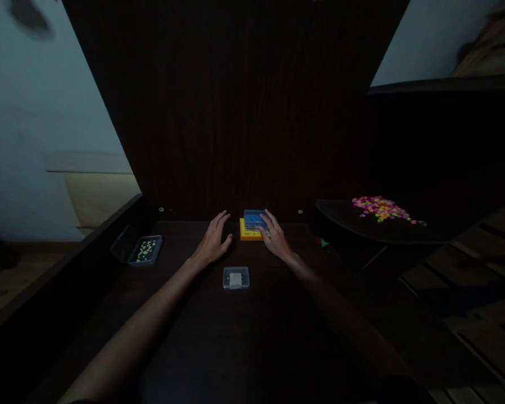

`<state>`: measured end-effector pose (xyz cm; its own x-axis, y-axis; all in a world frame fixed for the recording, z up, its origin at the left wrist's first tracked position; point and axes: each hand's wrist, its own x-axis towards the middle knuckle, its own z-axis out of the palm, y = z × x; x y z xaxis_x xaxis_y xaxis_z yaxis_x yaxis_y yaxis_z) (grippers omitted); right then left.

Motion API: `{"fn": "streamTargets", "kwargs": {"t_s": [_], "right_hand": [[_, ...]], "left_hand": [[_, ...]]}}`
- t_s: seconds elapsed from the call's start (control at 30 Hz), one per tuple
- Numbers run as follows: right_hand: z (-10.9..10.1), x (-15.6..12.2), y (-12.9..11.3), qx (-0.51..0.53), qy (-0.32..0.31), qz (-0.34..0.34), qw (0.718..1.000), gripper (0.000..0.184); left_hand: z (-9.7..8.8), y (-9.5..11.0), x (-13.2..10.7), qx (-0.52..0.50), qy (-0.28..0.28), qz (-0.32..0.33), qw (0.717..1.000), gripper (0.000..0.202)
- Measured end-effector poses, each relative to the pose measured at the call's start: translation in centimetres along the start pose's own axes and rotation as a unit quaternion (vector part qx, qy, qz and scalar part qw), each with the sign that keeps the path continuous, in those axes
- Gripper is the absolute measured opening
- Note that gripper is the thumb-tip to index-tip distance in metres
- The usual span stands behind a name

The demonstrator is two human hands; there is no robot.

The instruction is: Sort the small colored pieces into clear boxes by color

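Observation:
A blue flat box (pixel 252 217) lies on top of a yellow flat box (pixel 248 234) at the far middle of a dark wooden table (pixel 244 336). My right hand (pixel 275 237) rests on the right side of this stack, fingers stretched over the blue box. My left hand (pixel 214 238) lies flat on the table just left of the stack, fingers apart, holding nothing. A small clear plastic case (pixel 236 277) with a pale piece inside sits on the table between my forearms.
An open clear case (pixel 145 249) with small pale pieces lies at the left near the table's raised edge. A heap of small pink, yellow and orange pieces (pixel 381 207) sits on a dark side surface at the right. A dark wooden panel (pixel 235 112) rises behind the table.

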<state>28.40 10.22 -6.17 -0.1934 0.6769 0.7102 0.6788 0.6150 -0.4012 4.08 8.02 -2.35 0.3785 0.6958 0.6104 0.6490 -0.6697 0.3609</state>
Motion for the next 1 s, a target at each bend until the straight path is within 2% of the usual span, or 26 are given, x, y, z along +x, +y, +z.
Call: {"fn": "streamTargets", "kwargs": {"t_s": [0.17,0.4,0.53,0.7,1.0], "right_hand": [[0.2,0.0,0.4,0.012,0.0,0.003,1.0,0.046],[0.3,0.1,0.4,0.036,-0.002,0.015,0.999,0.044],[0.1,0.1,0.2,0.053,-0.006,0.025,0.998,0.043],[0.1,0.1,0.3,0.071,-0.002,0.021,0.997,0.043],[0.1,0.1,0.2,0.073,-0.006,0.027,0.997,0.044]], "left_hand": [[-3.7,-0.8,-3.5,0.073,0.002,-0.023,0.997,0.053],[-9.9,-2.1,-7.9,0.208,0.087,-0.075,0.971,0.055],[-12.3,-2.2,-9.3,0.262,0.13,-0.136,0.946,0.062],[-13.4,-2.8,-9.9,0.277,0.16,-0.174,0.931,0.066],[-12.9,-2.7,-9.9,0.288,0.109,-0.238,0.921,0.066]]}}
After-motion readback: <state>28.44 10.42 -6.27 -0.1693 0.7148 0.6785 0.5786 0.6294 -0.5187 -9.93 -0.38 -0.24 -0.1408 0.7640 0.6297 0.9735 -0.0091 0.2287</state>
